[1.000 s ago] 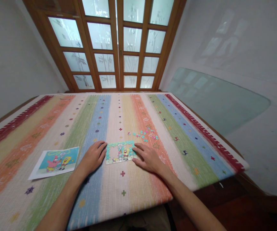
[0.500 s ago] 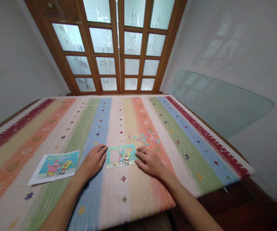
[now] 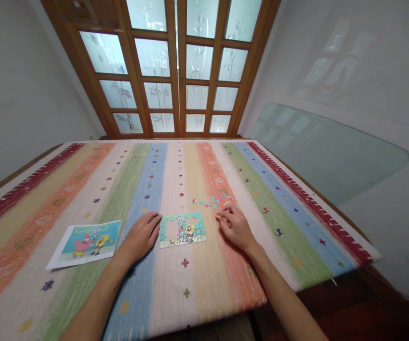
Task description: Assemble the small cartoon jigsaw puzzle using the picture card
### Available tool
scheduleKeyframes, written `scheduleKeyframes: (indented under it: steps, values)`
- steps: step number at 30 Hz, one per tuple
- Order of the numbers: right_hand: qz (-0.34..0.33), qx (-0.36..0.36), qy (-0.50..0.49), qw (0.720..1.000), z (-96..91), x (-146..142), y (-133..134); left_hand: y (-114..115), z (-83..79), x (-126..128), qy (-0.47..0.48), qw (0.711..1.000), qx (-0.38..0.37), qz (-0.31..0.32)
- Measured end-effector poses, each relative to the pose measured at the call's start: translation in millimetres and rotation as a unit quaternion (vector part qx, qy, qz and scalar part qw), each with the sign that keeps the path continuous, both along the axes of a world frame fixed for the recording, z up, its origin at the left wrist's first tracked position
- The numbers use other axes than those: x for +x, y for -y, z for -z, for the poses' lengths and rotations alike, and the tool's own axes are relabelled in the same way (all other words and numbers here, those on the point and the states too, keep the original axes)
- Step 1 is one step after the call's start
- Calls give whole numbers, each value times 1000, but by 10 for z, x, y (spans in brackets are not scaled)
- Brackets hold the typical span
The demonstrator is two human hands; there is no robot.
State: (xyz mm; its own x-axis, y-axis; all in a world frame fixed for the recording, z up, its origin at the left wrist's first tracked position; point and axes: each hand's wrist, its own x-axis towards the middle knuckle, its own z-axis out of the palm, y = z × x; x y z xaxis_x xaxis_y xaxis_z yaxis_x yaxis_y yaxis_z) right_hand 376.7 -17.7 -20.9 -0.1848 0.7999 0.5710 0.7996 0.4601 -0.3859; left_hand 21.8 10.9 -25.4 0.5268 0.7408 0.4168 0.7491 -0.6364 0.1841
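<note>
Two bare hands on a striped tablecloth (image 3: 204, 293), partly assembled jigsaw (image 3: 190, 230) flat between them, large hole left of its centre, smaller one upper right. Left hand (image 3: 142, 237): fingers loosely bent, tips at the jigsaw's left edge; can't tell if they pinch it. Right hand (image 3: 234, 227): apart from the jigsaw's right edge, fingers partly curled, tips close together just nearer the wearer than the loose pieces (image 3: 215, 202); can't tell if a piece is held. Printed picture (image 3: 86, 242) lies left of the left hand.
</note>
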Motion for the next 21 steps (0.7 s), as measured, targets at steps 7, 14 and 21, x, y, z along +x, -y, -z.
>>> scheduleKeyframes:
  steps: [7,14,21]
  values:
    - [201,-44,66,976,90,383,-136,-1,13,11,4,1000,-7,-3]
    - [203,-88,79,972,251,603,-186,11,-35,33,4,1000,-15,2]
    - [149,-136,35,979,210,731,-259,7,-15,25,1,1000,-28,0]
